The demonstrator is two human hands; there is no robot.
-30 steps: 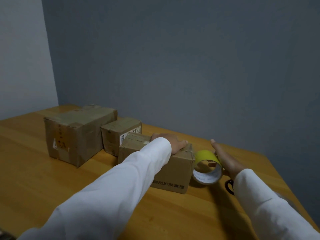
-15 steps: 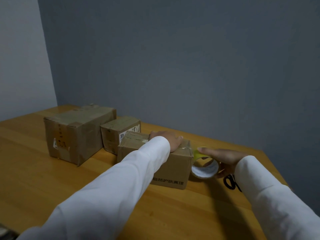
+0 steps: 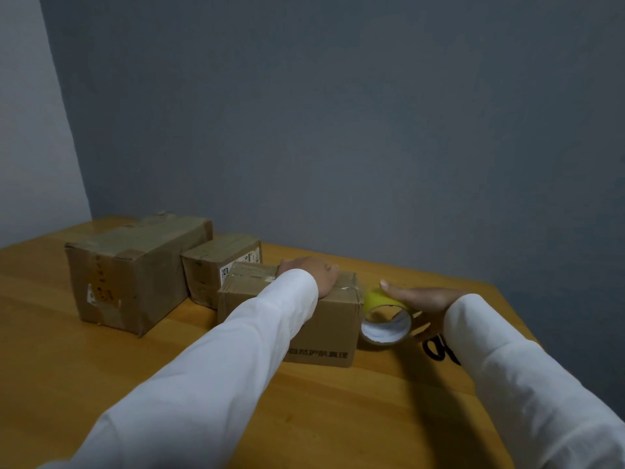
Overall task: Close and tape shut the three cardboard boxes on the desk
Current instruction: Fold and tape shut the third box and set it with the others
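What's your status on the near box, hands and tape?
Left hand flat on near box. Right hand gripping tape roll beside box. Scissors behind right sleeve.

Left hand (image 3: 313,274) lies flat, palm down; right hand (image 3: 419,301) curls in a grip, both white-sleeved arms outstretched.

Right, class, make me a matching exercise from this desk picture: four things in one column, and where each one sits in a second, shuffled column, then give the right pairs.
Things
1. largest box
2. tape roll
3. left hand
4. scissors

Places
A. resting on top of the nearest box
B. partly hidden behind the right sleeve
C. farthest to the left on the desk
D. held by the right hand, just right of the nearest box

Pairs: 1-C, 2-D, 3-A, 4-B
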